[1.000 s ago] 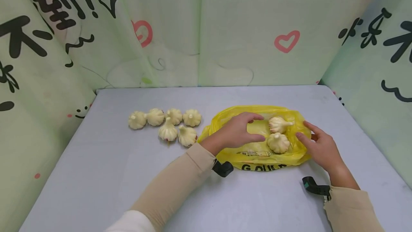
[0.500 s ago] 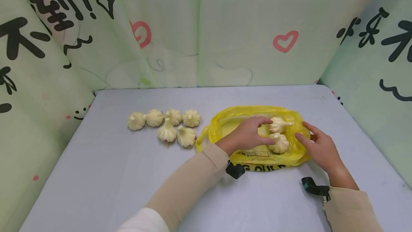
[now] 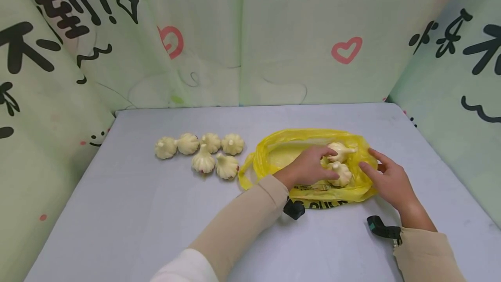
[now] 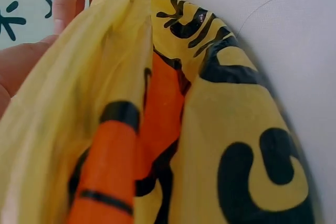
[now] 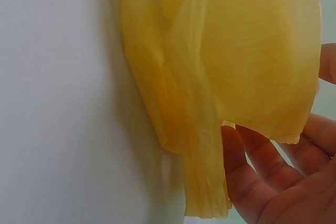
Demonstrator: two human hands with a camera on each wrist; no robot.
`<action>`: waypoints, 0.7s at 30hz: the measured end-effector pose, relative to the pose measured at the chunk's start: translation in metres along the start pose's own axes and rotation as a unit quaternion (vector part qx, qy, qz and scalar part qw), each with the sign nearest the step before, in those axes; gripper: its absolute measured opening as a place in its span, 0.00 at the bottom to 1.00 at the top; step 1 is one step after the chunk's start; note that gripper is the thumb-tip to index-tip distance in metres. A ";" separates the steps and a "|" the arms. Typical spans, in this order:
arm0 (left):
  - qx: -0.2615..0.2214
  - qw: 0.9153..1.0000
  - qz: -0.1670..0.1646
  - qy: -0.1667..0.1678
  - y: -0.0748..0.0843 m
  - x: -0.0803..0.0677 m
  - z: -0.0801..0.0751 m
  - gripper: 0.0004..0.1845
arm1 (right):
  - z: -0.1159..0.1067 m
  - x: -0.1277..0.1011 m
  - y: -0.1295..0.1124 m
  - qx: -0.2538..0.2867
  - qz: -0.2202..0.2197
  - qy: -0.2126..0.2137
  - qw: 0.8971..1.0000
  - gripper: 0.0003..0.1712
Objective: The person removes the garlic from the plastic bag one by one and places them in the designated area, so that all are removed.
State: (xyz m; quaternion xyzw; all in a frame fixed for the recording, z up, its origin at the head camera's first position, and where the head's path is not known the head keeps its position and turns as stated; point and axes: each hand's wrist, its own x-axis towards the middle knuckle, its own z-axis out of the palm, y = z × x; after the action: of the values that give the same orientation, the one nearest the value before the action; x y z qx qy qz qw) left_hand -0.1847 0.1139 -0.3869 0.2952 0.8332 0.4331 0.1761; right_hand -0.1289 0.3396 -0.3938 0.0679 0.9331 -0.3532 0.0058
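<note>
A yellow plastic bag [image 3: 282, 142] with black print lies with its mouth spread wide, two garlic bulbs inside it near its right end. My left hand [image 3: 309, 166] reaches into the mouth, thumb and fingers apart. Its fingertips are right at the left side of the upper garlic bulb [image 3: 342, 151], its thumb tip at the lower garlic bulb [image 3: 342, 174]. My right hand [image 3: 391, 182] holds the bag's right rim between thumb and fingers. In the left wrist view the printed bag side [image 4: 220, 103] hides most of the left hand.
Several more garlic bulbs [image 3: 203, 159] sit in two loose rows on the white tabletop [image 3: 137, 212], left of the bag. A loose bag handle [image 3: 245, 173] points toward them. Printed pale green curtains [image 3: 289, 34] stand behind the table and at both sides.
My left hand has moved right inside the bag mouth, up to the two garlic bulbs. The right hand stays at the bag's right rim.
</note>
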 end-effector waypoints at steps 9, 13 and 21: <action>-0.011 1.000 -0.023 -0.012 -0.005 0.009 0.014 0.31 | 0.001 0.000 -0.001 0.004 -0.004 0.003 1.000 0.45; 0.018 0.999 -0.028 -0.013 -0.008 0.011 0.019 0.31 | 0.000 0.001 0.000 0.001 -0.005 0.003 1.000 0.44; 0.037 0.999 -0.031 -0.015 -0.008 0.014 0.024 0.31 | -0.001 -0.001 0.002 0.004 -0.004 0.001 1.000 0.45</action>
State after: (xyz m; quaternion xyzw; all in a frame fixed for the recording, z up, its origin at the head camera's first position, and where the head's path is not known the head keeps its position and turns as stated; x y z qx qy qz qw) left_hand -0.1853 0.1342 -0.4073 0.2822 0.8548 0.3915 0.1909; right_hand -0.1282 0.3411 -0.3942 0.0646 0.9318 -0.3571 0.0034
